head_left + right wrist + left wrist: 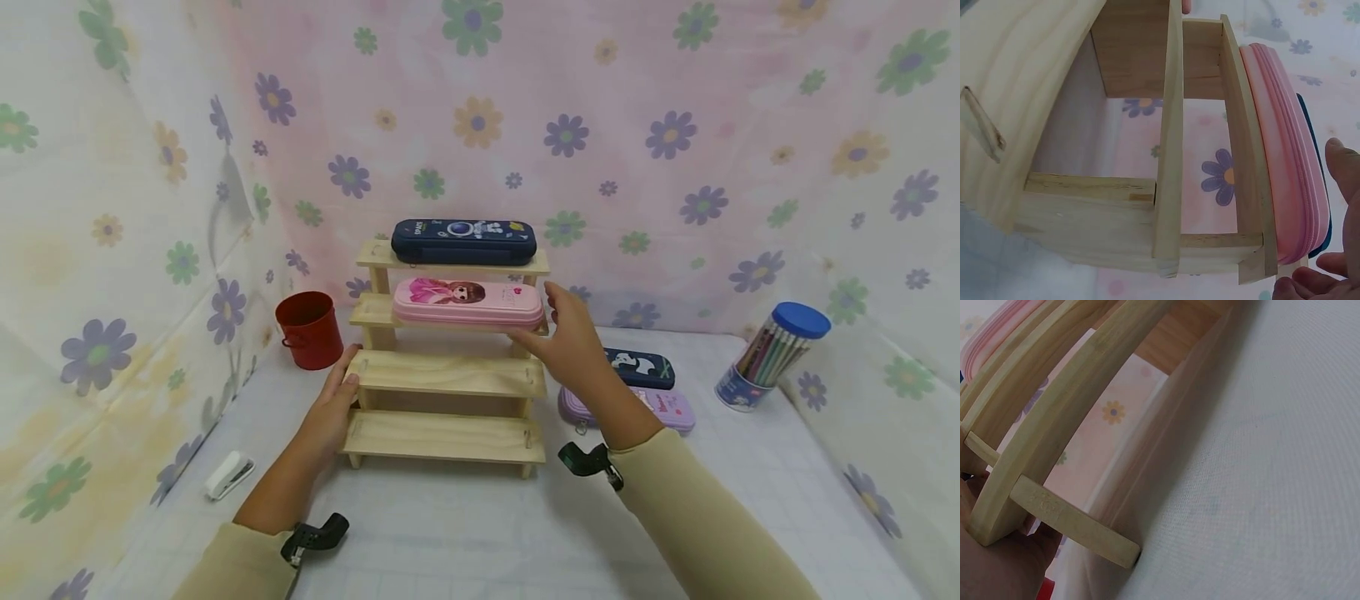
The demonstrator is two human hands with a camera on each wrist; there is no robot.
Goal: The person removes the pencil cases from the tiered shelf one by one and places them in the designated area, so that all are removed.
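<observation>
Left hand [330,408] grips rack [447,375] at 8 o'clock. Pink case [468,302] on second tier [372,310] down, navy case [463,242] at its 12 o'clock. Right hand [573,337] at pink case's 3 o'clock end, thumb and fingers parted; contact hard to tell.

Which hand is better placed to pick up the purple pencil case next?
Probably the right hand: it's nearer the purple pencil case, on the same side of the wooden rack; the left hand grips the opposite side.
</observation>
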